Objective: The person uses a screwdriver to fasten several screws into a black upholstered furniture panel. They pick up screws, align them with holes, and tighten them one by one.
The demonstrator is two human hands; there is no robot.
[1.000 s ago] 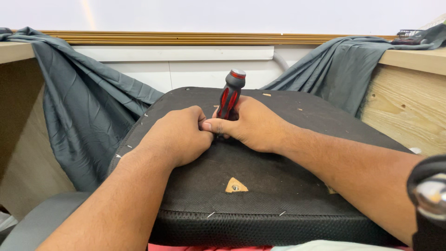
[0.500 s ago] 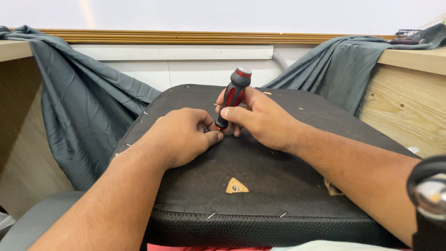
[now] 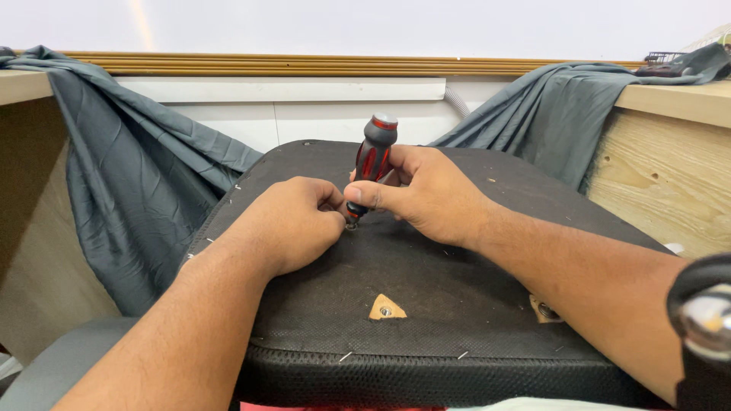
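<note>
Head view: nearest lies the upturned black seat base (image 3: 426,304), its fabric cut open in a triangle over a bolt (image 3: 387,308). Mid-panel, the left hand (image 3: 293,224) pinches closed at the tool tip, while the right hand (image 3: 426,194) grips a red-and-black screwdriver (image 3: 371,164) held nearly upright. Grey cloth (image 3: 137,190) drapes the desk (image 3: 670,175) beyond.

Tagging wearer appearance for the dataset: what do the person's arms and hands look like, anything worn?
Both forearms are bare, with no sleeves in view. The left hand and right hand wear no gloves, and no rings show on the fingers. No watch or band shows on either wrist. Both arms run out of the bottom of the picture, so anything worn further up is out of view.
</note>
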